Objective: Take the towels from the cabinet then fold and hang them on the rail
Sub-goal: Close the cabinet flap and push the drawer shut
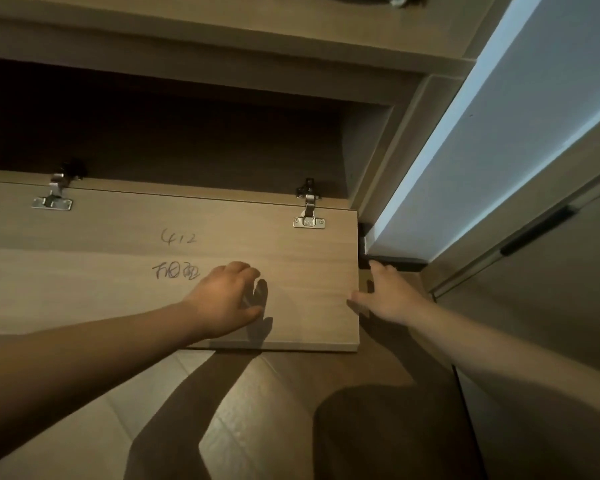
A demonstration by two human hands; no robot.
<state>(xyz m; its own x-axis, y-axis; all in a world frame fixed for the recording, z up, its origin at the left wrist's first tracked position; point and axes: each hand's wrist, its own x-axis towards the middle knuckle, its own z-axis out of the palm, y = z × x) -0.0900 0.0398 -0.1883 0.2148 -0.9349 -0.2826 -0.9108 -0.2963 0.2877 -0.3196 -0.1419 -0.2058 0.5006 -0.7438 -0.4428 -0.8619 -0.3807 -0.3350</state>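
Observation:
A low wooden cabinet (187,140) stands open, and its inside is dark with no towel showing. Its flap door (118,271) is folded down towards me on two metal hinges, with handwriting on its inner face. My left hand (227,299) lies on the door's inner face near the middle, fingers loosely bent and holding nothing. My right hand (383,296) is at the door's right edge, thumb against the edge and fingers stretched past it. No rail is in view.
A pale lit panel (499,133) runs diagonally on the right beside the cabinet, with a dark-handled door (541,226) beyond it. Wood-look floor (257,410) lies below the flap. A shelf edge (222,36) runs above the opening.

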